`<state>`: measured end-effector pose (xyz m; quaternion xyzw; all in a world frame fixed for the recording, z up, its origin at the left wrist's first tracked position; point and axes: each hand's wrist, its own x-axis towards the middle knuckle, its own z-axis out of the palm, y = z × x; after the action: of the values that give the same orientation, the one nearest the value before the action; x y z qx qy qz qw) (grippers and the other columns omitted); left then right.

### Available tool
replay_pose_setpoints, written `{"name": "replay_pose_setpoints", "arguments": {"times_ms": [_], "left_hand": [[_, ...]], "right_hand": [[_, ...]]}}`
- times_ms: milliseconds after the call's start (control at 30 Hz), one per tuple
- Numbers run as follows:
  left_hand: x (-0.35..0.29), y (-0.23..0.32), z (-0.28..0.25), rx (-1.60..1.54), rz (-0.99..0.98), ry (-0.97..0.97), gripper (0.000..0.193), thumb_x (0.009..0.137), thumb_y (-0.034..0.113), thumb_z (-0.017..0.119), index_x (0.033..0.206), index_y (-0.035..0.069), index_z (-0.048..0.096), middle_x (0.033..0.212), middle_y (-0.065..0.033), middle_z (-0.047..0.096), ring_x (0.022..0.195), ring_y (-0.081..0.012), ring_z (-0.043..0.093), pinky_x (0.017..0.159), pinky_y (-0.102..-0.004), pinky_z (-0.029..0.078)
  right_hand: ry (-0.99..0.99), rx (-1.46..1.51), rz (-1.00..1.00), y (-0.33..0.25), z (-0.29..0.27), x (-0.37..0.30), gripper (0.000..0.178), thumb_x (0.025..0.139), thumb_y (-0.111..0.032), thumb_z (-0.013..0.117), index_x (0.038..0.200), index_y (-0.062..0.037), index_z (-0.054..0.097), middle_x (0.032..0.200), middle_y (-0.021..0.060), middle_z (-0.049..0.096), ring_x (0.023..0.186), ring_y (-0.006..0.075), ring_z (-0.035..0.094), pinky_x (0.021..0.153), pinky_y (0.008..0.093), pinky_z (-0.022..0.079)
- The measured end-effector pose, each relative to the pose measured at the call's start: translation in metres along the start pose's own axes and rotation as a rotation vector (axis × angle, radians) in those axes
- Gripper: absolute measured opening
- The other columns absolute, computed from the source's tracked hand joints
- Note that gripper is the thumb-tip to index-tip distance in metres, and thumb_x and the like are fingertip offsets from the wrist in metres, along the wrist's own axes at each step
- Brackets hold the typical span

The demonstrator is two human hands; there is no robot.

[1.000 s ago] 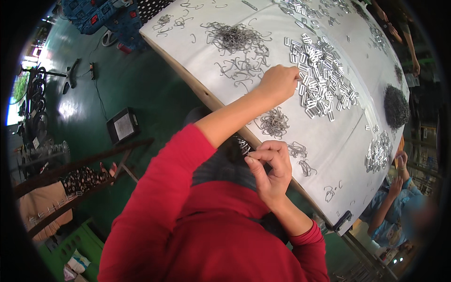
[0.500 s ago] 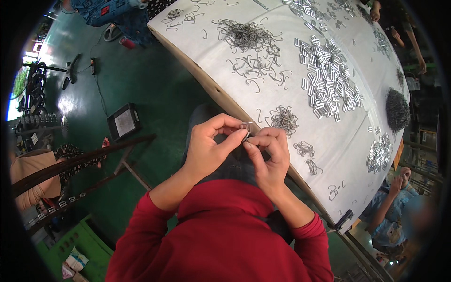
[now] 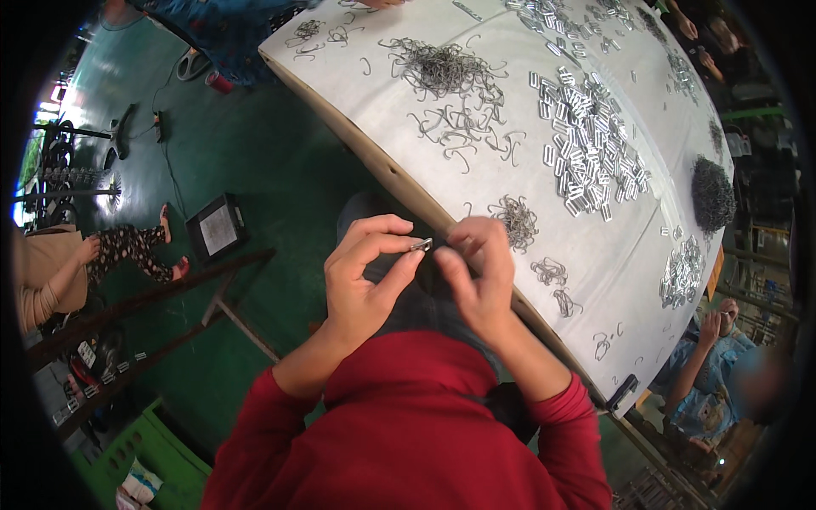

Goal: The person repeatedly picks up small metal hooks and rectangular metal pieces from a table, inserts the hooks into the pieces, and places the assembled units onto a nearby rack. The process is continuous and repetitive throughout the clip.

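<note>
1. The left hand (image 3: 361,285) pinches a small flat silver metal clip (image 3: 421,246) at the frame's centre, just off the white table (image 3: 374,136) edge. The right hand (image 3: 480,276) is curled beside it; what it grasps I cannot tell.
2. The pinch looks light, so the clip could slip and fall to the green floor (image 3: 255,161).
3. A dark square box with a pale rectangular label (image 3: 218,228) lies left of centre.

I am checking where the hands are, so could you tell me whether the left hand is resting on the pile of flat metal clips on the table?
No, the left hand is raised beside the right hand, pinching a small metal piece.
</note>
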<state>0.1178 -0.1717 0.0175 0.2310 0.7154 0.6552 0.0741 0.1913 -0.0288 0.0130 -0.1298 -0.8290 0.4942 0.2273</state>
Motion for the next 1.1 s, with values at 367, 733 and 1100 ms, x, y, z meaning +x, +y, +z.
{"name": "replay_pose_setpoints", "arguments": {"times_ms": [367,733,1100], "left_hand": [[0.009,0.003,-0.002,0.016,0.04,-0.043,0.014,0.073,-0.003,0.069,0.086,0.001,0.066,0.098,-0.0107,0.062,0.087,-0.0187,0.061,0.073,-0.027,0.05],[0.016,-0.001,-0.007,0.02,0.041,-0.063,0.014,0.074,-0.006,0.067,0.086,0.0,0.065,0.098,-0.0115,0.062,0.086,-0.0189,0.062,0.074,-0.027,0.051],[0.016,-0.009,-0.008,-0.009,0.016,-0.112,0.016,0.076,-0.012,0.061,0.089,-0.003,0.061,0.102,-0.0145,0.058,0.089,-0.0186,0.058,0.079,-0.0269,0.048]], "right_hand": [[-0.076,-0.925,-0.268,0.112,-0.027,0.117,0.046,0.071,0.006,0.053,0.113,-0.0104,0.061,0.114,0.0057,0.057,0.109,0.0261,0.05,0.088,0.0399,0.04],[-0.257,-0.472,0.292,0.116,-0.053,0.172,0.016,0.08,-0.02,0.065,0.088,-0.0071,0.07,0.084,0.0129,0.069,0.078,0.0264,0.066,0.072,0.0351,0.05],[-0.182,-0.545,0.241,0.118,-0.055,0.173,0.016,0.078,-0.022,0.066,0.087,-0.0088,0.069,0.089,0.0099,0.066,0.078,0.0278,0.064,0.072,0.037,0.049]]}}
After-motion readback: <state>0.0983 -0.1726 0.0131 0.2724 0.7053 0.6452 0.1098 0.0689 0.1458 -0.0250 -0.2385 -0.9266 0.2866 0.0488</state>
